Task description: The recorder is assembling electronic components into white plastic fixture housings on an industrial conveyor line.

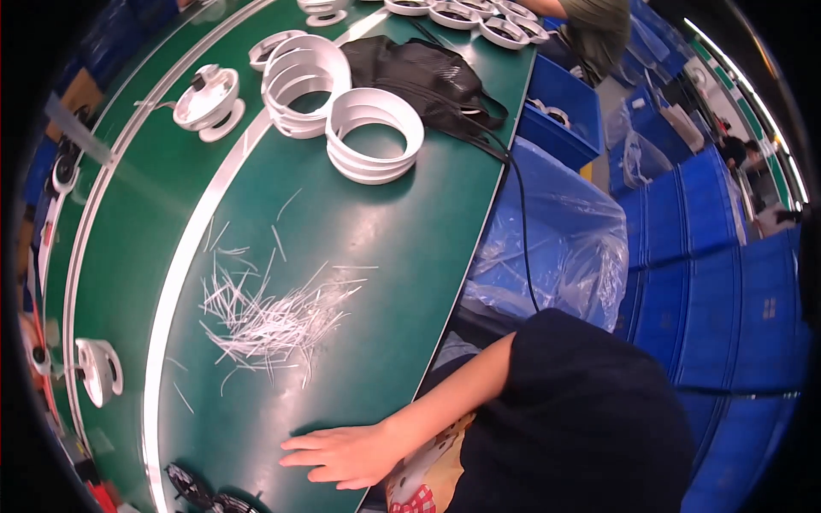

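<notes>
My right hand [349,455] is spread palm down over the near edge of the green table [256,419], fingers pointing left and nothing in it. Whether it rests on the surface or hovers just over it, I cannot tell. Beyond it lies a loose pile of thin white strips [278,329], with a few stray ones scattered around. Black parts [190,486], cut off by the lower rim, lie to the left of the hand. My left hand is out of view.
Two stacks of white rings [374,137] [301,85] stand farther up beside a black bag [419,77]. White bowl-shaped parts on stands [205,101] sit along the left. At right are a plastic-lined blue bin [547,231] and stacked blue crates [710,291]. Another person [594,34] is at the far end.
</notes>
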